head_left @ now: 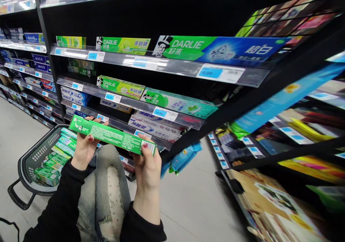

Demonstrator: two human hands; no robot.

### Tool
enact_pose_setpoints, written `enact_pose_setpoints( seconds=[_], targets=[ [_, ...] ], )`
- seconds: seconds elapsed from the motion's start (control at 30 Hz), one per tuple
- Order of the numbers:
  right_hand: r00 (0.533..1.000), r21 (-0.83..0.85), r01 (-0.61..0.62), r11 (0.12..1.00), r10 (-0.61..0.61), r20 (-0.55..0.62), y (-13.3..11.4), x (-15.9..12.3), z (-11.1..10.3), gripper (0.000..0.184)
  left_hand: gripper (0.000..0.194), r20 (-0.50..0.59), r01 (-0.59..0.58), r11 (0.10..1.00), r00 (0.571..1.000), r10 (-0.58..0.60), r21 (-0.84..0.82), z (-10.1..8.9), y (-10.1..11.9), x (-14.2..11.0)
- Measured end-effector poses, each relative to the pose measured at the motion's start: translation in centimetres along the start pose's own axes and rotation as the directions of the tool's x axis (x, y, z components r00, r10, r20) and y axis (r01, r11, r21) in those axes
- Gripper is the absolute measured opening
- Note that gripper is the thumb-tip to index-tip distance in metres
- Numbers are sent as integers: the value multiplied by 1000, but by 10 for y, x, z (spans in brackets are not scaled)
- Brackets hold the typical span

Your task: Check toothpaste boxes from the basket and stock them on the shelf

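Observation:
A long green toothpaste box (107,134) is held between both hands above my knees, its printed back face turned toward me. My left hand (85,145) grips its left end, thumb on the front and fingers behind. At the right end my right hand (147,163) pinches it, thumb over the barcode area. To the left on the floor stands a dark shopping basket (25,173) with several green toothpaste boxes (58,156) lying in it. Right behind the held box are the lower shelves with white toothpaste boxes (153,125).
Shelves in front carry a green and blue toothpaste box (215,50), a yellow-green one (121,84) and a teal one (178,102), with price tags (221,72) along the edges. Blue packets (185,157) hang at the shelf end. Another shelf unit (269,156) stands right across the tiled floor (188,199).

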State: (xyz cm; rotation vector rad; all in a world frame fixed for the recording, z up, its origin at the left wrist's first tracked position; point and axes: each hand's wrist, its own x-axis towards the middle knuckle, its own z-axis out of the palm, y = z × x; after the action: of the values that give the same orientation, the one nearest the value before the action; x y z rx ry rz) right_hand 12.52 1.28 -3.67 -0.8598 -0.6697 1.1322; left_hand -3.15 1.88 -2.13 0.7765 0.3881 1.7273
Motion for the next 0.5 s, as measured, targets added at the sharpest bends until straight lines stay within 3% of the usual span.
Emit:
enact_pose_setpoints(
  seconds=[0.5],
  targets=[
    [1000,52,2,999,-1,-22,-4,-2,1,53,73,5,-16,999,1000,16,30,5,2,-1]
  ],
)
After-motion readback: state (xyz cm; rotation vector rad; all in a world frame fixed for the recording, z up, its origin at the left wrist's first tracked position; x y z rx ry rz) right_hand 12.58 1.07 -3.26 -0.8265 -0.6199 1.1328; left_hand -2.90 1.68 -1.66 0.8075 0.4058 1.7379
